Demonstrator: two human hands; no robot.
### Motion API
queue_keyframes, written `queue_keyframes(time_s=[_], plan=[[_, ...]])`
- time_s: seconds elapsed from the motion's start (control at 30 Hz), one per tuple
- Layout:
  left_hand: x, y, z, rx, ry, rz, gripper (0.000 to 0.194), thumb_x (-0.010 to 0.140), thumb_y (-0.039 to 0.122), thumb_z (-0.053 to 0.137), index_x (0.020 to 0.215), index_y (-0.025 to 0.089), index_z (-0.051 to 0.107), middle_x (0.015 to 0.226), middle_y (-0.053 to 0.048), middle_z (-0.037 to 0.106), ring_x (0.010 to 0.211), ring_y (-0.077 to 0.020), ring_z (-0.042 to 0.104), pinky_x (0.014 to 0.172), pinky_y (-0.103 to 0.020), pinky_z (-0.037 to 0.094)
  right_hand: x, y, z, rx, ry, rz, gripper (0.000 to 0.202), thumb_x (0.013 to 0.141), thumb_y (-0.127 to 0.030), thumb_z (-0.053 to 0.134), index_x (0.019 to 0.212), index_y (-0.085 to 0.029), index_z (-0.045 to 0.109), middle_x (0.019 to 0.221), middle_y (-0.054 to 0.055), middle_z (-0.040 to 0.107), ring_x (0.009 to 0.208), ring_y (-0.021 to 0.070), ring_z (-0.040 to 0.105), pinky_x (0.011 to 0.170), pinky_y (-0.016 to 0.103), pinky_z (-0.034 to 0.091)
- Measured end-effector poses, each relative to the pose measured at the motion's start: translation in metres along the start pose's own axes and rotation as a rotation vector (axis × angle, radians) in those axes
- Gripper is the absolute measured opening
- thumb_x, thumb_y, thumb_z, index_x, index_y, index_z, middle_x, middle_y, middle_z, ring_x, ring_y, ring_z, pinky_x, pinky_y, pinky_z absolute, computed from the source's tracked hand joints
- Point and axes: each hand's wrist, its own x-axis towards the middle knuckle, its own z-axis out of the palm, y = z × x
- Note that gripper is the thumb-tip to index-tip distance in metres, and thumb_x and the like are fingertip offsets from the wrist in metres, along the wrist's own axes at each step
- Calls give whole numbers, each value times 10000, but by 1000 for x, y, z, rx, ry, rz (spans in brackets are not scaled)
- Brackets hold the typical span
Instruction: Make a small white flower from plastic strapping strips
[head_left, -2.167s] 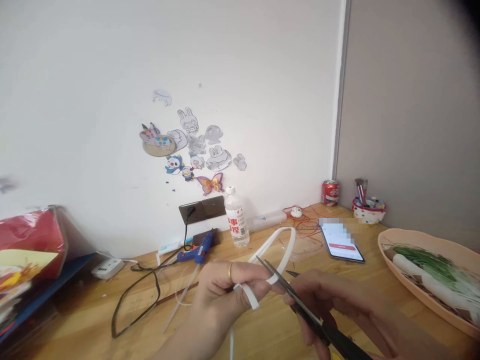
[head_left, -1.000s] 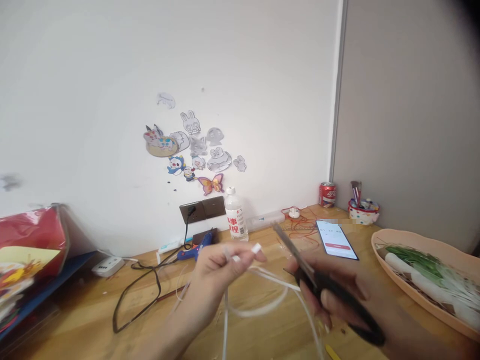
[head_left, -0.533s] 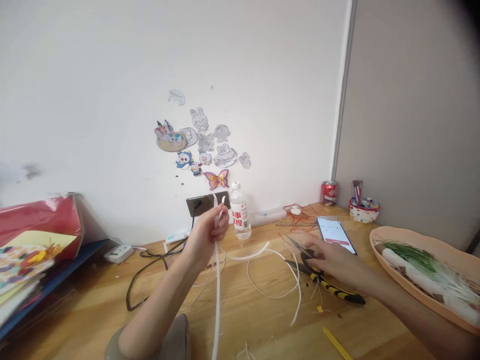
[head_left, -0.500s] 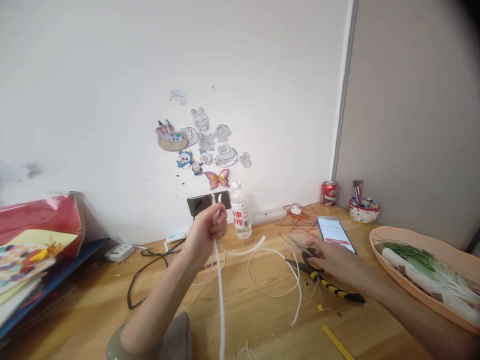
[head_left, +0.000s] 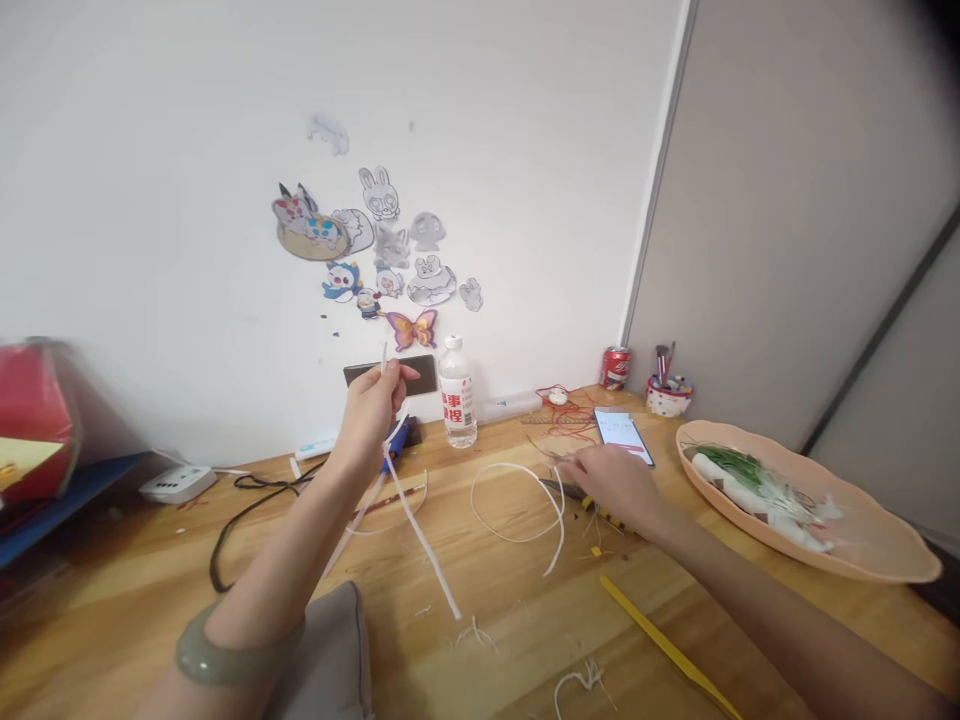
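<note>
My left hand (head_left: 377,398) is raised over the desk, thumb and fingers pinched on a white cord (head_left: 426,550). One short end pokes up above the fingers and the longer lengths hang down below. Low over the desk, my right hand (head_left: 611,485) is closed around small scissors, mostly hidden by the fingers. Beneath that hand lie pliers (head_left: 566,489) with yellow-and-black handles, partly covered. Left of them, a loop of white cord (head_left: 474,505) rests on the wood.
A water bottle (head_left: 457,400) stands by the wall. Behind my right hand are a phone (head_left: 622,437), red cord (head_left: 574,412) and a can (head_left: 615,368). A peach tray (head_left: 877,545) holds green and white strands. Yellow tweezers (head_left: 660,640) and cord scraps (head_left: 476,633) lie in front.
The view has shifted right and down. My right hand has curled further around the scissors, hiding their blades. My left hand still pinches the white cord, whose hanging length now slants to the right.
</note>
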Motion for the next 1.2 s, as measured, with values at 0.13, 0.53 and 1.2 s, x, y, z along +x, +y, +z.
queue_keyframes(time_s=[0.13, 0.53, 1.2], plan=[[-2, 3, 0, -27, -61, 11, 261, 840, 319, 485, 1023, 143, 547, 988, -63, 595, 796, -175, 593, 675, -363, 497, 4, -13, 6, 136, -42, 24, 256, 859, -284, 493, 1079, -156, 524, 1080, 66, 558, 898, 181, 571, 756, 383, 479], [-38, 1, 38, -214, -418, -57, 243, 837, 306, 495, 1001, 138, 556, 955, -56, 605, 765, -164, 597, 660, -351, 500, -28, -70, -87, 867, 160, -267, 220, 861, -291, 493, 999, -130, 548, 917, 36, 600, 739, 134, 594, 636, 307, 503], [-83, 25, 62, -692, -428, -98, 191, 813, 266, 537, 926, 159, 647, 885, -63, 668, 784, -168, 614, 657, -278, 509, -58, -106, -112, 1345, 404, -310, 159, 702, -315, 626, 721, -172, 560, 943, 52, 660, 723, 170, 622, 455, 216, 505]])
